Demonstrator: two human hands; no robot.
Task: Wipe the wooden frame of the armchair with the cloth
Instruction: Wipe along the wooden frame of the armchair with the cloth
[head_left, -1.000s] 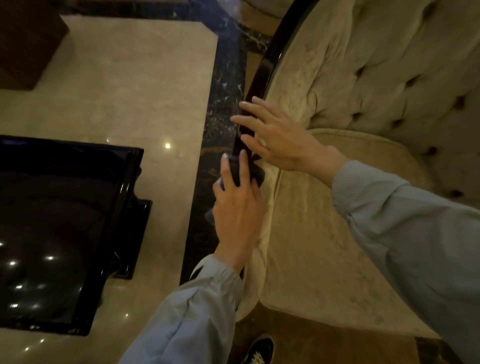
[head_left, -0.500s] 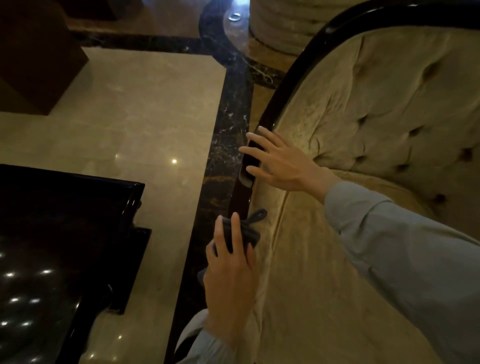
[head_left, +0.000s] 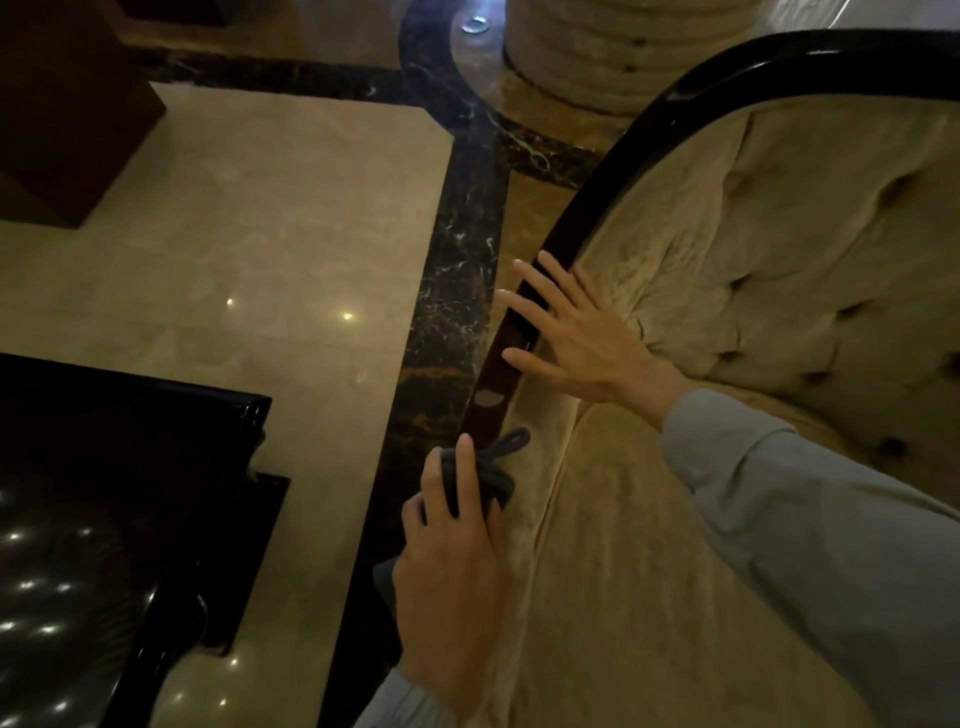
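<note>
Pressing bunched dark cloth (head_left: 480, 475) under left hand (head_left: 449, 561) onto glossy dark wooden armchair frame (head_left: 587, 218); right hand (head_left: 576, 332) splayed empty further up. Best following the curve, avoiding beige upholstery (head_left: 779, 249).

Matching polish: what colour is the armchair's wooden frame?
Glossy black or very dark brown wooden frame; head view.

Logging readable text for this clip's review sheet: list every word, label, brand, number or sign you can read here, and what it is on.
None: no readable text anywhere in this view.
The dark cloth under the left hand shows no tag or print.
The dark wooden frame by the right hand carries only a pale glare patch, no lettering.
The glossy black table shows only light reflections.
</note>
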